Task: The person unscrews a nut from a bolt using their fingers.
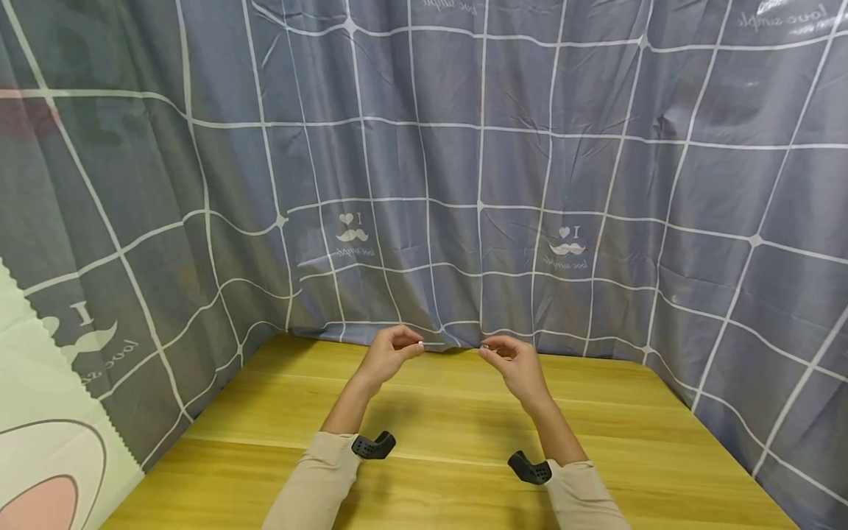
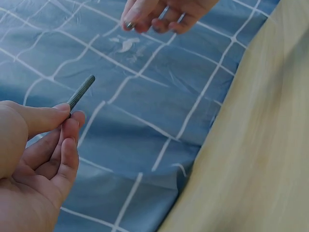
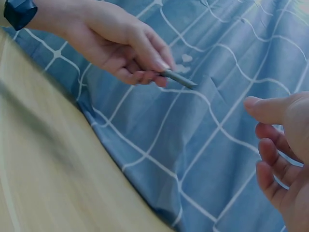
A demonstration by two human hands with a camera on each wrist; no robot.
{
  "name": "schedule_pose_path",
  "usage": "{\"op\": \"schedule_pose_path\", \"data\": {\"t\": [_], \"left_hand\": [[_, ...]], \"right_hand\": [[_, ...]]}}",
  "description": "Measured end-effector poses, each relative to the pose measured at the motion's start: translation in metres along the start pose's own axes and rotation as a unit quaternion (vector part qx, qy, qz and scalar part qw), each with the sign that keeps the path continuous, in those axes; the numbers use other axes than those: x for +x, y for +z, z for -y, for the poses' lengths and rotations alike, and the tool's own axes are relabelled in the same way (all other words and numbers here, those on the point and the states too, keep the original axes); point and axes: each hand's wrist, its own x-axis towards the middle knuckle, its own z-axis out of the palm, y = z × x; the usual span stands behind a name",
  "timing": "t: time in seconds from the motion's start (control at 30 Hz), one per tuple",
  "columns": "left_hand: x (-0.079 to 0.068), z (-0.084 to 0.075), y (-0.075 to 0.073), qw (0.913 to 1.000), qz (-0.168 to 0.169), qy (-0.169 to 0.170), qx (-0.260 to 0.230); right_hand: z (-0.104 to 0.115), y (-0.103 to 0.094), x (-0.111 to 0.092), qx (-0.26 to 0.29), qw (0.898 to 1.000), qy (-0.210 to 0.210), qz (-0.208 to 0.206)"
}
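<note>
My left hand (image 1: 391,355) is raised above the far part of the table, pinching a bolt (image 2: 82,92) between thumb and fingertips. The bolt's grey threaded shank sticks out toward the right hand, and its other end is hidden in the fingers. Across a short gap, my right hand (image 1: 517,362) is held at about the same height, thumb and index finger close together. A small shiny metal piece (image 2: 129,25) shows at the right fingertips in the left wrist view; its exact shape is too small to make out. The right wrist view hides it behind the thumb (image 3: 263,108).
Below the hands lies a yellow wood-grain table (image 1: 437,456). A grey-blue curtain (image 1: 450,169) with white grid lines hangs along its back and sides, its hem touching the far edge. Pale cloth (image 1: 46,397) with a printed figure hangs at the left. Black wrist devices (image 1: 374,445) sit at both cuffs.
</note>
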Motion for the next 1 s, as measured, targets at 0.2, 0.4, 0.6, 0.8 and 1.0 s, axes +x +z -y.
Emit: {"op": "schedule_pose_path", "data": {"t": [0.2, 0.4, 0.6, 0.8, 1.0], "left_hand": [[-0.002, 0.013, -0.002, 0.9994, -0.016, -0.027, 0.016], [-0.004, 0.029, -0.005, 0.9967, -0.031, -0.068, 0.032], [-0.007, 0.05, -0.01, 0.9925, -0.044, -0.095, 0.062], [-0.011, 0.069, -0.013, 0.9883, -0.024, -0.117, 0.095], [-0.017, 0.08, -0.018, 0.9908, 0.002, -0.092, 0.098]], "right_hand": [[-0.016, -0.007, 0.0, -0.021, 0.999, 0.026, -0.012], [-0.036, -0.014, -0.002, -0.039, 0.997, 0.066, -0.009], [-0.057, -0.02, -0.007, -0.078, 0.991, 0.106, -0.005], [-0.076, -0.028, -0.016, -0.098, 0.985, 0.145, -0.001], [-0.096, -0.039, -0.025, -0.134, 0.977, 0.163, -0.007]]}}
